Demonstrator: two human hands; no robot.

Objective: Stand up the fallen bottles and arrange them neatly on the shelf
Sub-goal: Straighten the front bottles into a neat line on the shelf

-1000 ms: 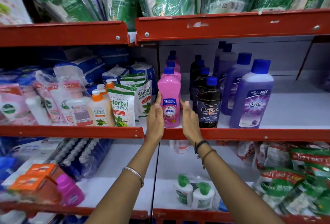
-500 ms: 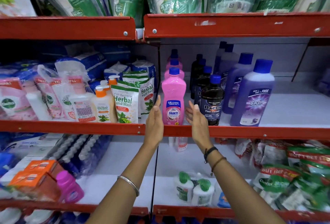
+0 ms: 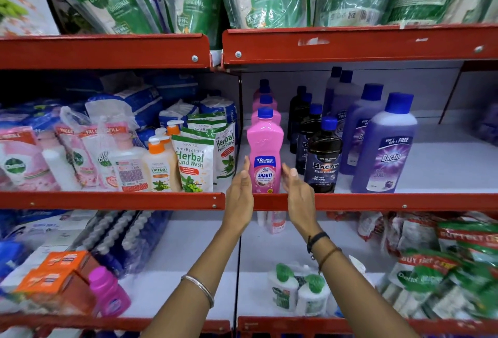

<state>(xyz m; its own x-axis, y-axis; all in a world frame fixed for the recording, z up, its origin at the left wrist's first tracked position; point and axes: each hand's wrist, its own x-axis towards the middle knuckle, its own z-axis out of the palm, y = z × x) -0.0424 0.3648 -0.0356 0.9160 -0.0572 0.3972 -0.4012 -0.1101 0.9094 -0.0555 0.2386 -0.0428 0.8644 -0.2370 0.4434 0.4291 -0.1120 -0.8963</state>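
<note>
The left hand and the right hand were raised either side of the front pink bottle, palms facing each other and fingers spread loose, gripping nothing; whether the fingertips grazed its sides I could not tell. They looked poised to square it up or catch it if it wobbled. That bottle stood upright at the front edge of the red-lipped shelf, close to the left end of its bay, heading a file of pink bottles running toward the back. Just to its right stood a row of black floor-cleaner bottles, and beyond them the taller purple bottles, all upright with labels forward, each colour kept to its own line so the rows read neatly. The shelf's right end was bare. In the neighbouring bay sat herbal hand wash pouches.
</note>
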